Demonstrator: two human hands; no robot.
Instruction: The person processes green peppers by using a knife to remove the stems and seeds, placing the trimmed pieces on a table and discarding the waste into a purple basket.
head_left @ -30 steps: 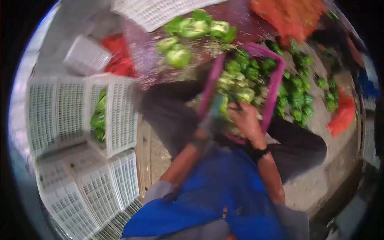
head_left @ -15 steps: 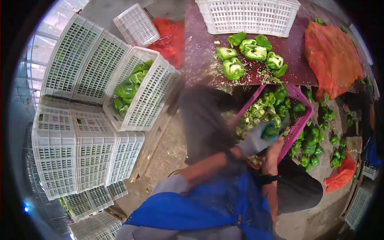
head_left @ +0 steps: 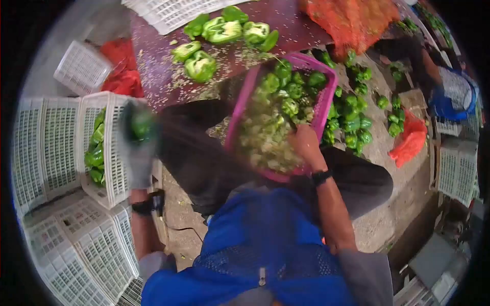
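My left hand (head_left: 139, 158), in a grey and green work glove and smeared by motion, is closed around a green bell pepper (head_left: 141, 125). It hovers near the rim of a white crate (head_left: 120, 173) that holds green pepper pieces (head_left: 96, 153). My right hand (head_left: 306, 147) is bare and over the right side of a pink basket (head_left: 237, 115). Its fingers look curled, and whatever they hold cannot be made out. Inside the basket lie pale pepper cores (head_left: 265, 137) and several green peppers (head_left: 293, 91).
Cut peppers (head_left: 222, 30) and scattered seeds lie on a dark red table (head_left: 153, 66). Stacked white crates (head_left: 56, 148) fill the left. Loose green peppers (head_left: 352, 120) and a red mesh bag (head_left: 410, 137) are on the ground at right. Another person (head_left: 451, 92) sits beyond.
My left hand has swung from the pink basket to the left, carrying the pepper to the white crate. My right hand stays at the basket. The whole view has turned leftward and down.
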